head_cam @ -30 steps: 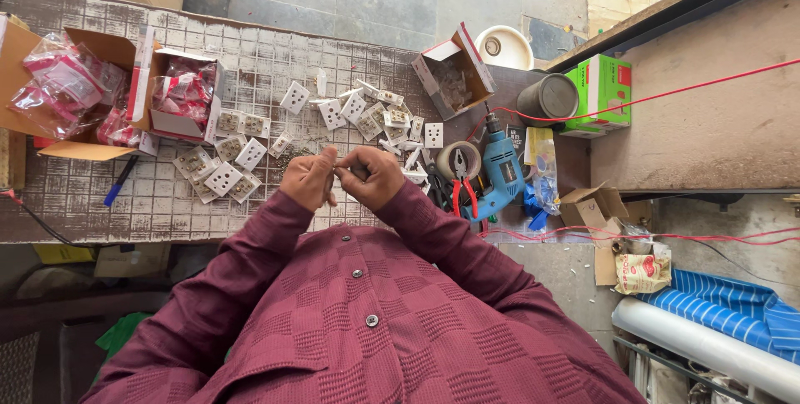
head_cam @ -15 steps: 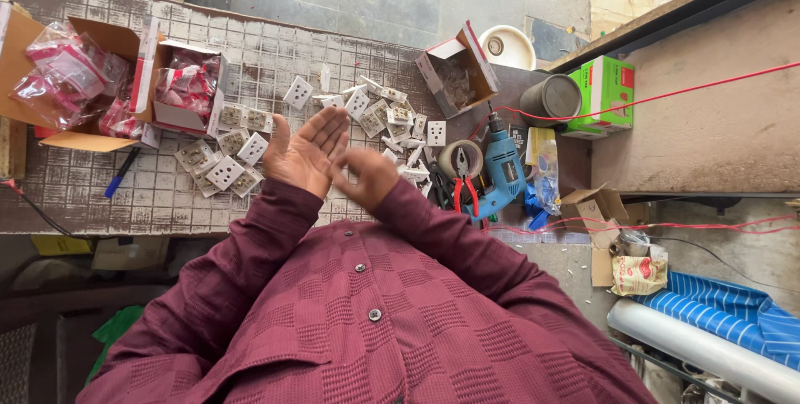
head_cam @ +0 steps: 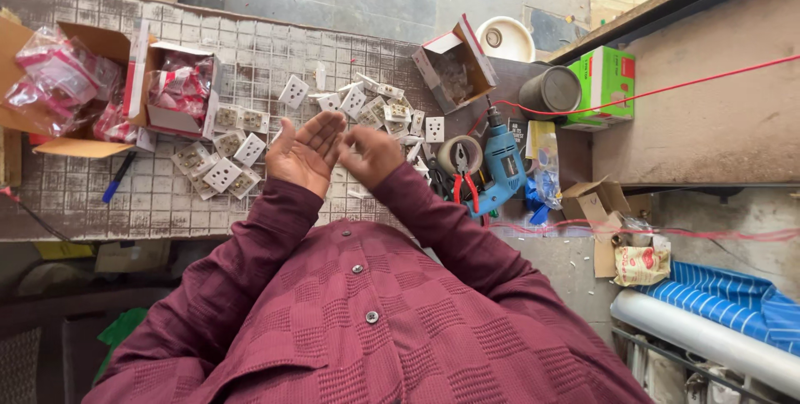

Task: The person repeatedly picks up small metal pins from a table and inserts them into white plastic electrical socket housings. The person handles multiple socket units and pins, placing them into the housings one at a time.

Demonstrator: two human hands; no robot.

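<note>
Both hands have parted since a second ago, when they were pinched together over the same spot; half a second ago the left palm was already opening. Now the left hand is held palm up over the tabletop, at the middle of the frame, its fingers stretched out flat and side by side, with nothing in them. The right hand hovers just beside it, back toward the camera, fingers curled loosely; whether anything small sits inside that curl cannot be told.

White socket plates lie scattered on the tiled tabletop around the hands: one cluster just left of the left hand, another spread above and to the right of both hands. One single plate lies directly above the left fingertips.

At the upper left of the frame stands an open cardboard box filled with pink-wrapped packets, and a larger box with clear bags sits further left. A blue pen lies below them. Right of the hands are a roll of tape, red-handled pliers and a blue drill. A small open carton stands above those, with a metal can and a green box to its right.
</note>
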